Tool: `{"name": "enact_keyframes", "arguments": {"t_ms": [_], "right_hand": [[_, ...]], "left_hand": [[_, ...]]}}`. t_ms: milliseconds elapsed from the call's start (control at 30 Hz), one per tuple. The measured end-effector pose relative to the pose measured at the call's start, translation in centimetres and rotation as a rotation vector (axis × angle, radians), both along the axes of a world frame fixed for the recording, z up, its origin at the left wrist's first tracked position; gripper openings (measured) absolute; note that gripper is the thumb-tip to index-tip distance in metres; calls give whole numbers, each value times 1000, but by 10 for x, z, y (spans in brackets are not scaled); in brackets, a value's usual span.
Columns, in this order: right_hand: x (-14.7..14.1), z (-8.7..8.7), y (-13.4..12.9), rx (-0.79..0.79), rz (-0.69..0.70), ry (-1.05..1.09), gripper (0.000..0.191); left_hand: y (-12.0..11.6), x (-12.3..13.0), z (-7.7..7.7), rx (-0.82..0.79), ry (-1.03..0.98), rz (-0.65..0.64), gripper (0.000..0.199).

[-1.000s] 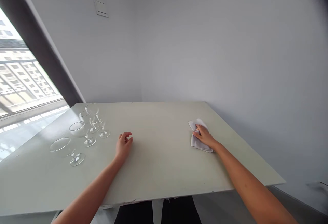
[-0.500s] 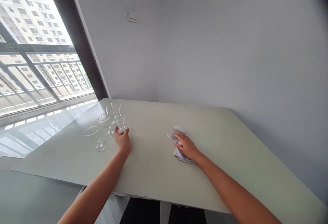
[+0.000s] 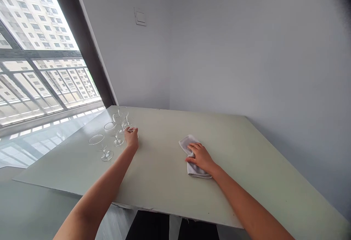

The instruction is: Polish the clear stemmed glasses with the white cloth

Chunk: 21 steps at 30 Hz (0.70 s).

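Note:
At the left of the table, my left hand [image 3: 131, 137] has its fingers curled round a clear stemmed glass [image 3: 131, 130]; most of that glass is hidden behind the hand. Several more such glasses stand upright nearby: one in front [image 3: 105, 152], one just left of my hand [image 3: 117, 140], others behind [image 3: 123, 112]. On the right, my right hand [image 3: 200, 157] lies over a folded pale grey cloth [image 3: 199, 172], thumb and fingers closed on it against the tabletop.
The pale table [image 3: 164, 181] has its front edge close to me and its far edge near the grey wall [image 3: 233, 49]. A window [image 3: 41, 68] is at the left, with a light switch [image 3: 140, 17] on the wall.
My left hand has moved forward from beside the glasses and closed round one of them. My right hand has shifted only slightly on the cloth.

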State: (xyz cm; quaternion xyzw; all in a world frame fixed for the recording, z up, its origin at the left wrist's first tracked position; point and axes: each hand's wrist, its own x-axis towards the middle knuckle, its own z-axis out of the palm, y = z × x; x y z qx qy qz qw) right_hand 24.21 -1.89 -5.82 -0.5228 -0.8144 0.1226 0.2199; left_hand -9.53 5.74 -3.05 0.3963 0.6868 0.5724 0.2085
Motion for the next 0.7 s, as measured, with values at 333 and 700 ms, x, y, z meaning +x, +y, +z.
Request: {"name": "enact_keyframes", "arguments": {"t_ms": [333, 700], "right_hand": [[6, 17, -4, -280, -279, 921, 26], [6, 37, -11, -508, -341, 1496, 25]], "left_hand": [[-31, 107, 14, -13, 165, -460, 35], [-57, 119, -11, 136, 581, -550, 31]]}}
